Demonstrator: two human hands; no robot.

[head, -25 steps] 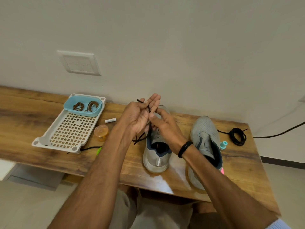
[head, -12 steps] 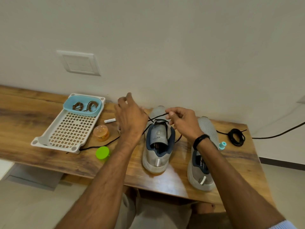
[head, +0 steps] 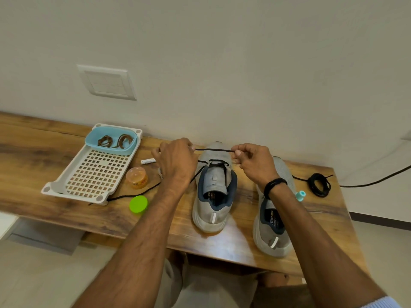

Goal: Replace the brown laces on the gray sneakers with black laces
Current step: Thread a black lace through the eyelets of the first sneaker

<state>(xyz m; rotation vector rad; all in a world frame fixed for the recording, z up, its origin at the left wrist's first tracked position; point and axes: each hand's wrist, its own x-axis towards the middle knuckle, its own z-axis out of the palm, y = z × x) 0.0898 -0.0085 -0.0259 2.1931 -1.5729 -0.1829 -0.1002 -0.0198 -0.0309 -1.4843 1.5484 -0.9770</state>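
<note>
In the head view the left hand (head: pixel 176 162) and the right hand (head: pixel 253 164) each pinch the black lace (head: pixel 212 149), taut between them over the gray sneaker (head: pixel 213 196); lacing seems only begun; next, one tip must find the following eyelet; the brown laces (head: pixel 113 140) lie in the blue tub (head: pixel 93 138).

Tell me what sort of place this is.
Probably a room in a home, not a workshop: a wooden table against a plain wall with a blank wall plate, and household odds like a plastic tray and a small orange jar.
</note>
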